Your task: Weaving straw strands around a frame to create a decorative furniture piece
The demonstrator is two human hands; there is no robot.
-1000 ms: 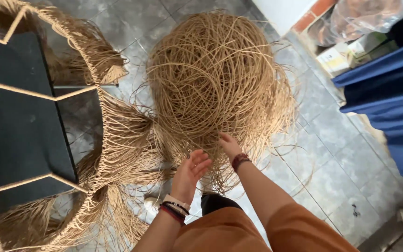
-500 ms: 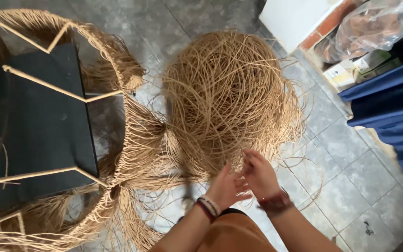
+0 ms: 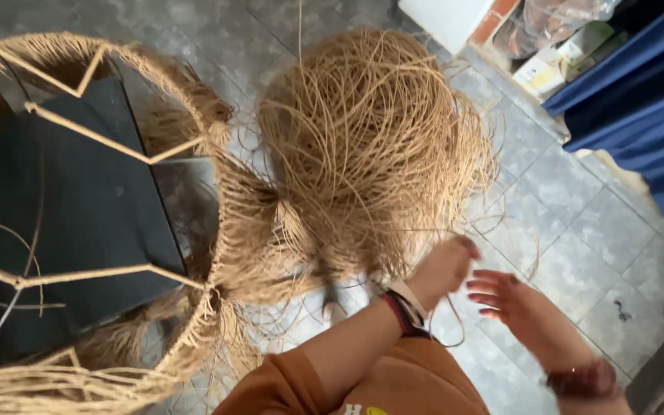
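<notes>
Grey stone tiles (image 3: 578, 230) cover the floor, with blue cloth (image 3: 639, 100) hanging at the upper right and a few boxes and bags (image 3: 555, 46) against the wall beside it. On the left lies a dark board (image 3: 55, 200) inside a round woven frame (image 3: 217, 223) whose rim is wrapped and fringed with tan fibre. Just beside that frame, in the middle of the floor, sits a big loose tangle of straw-coloured strands (image 3: 370, 146) — its lower edge trails thin loops down toward the person's hands.

Below the tangle, the left hand (image 3: 443, 269) is curled into a loose fist at the bundle's lower fringe; it is blurred, but at least one strand seems to run from its closed fingers, and a thin loop hangs under the wrist, which wears banded bracelets (image 3: 405, 307). Nearby, the right hand (image 3: 512, 303) is open, fingers (image 3: 486, 284) spread and pointing toward the left hand — empty, close to the trailing strands without clearly touching them. A dark bracelet (image 3: 578, 380) circles that wrist.
</notes>
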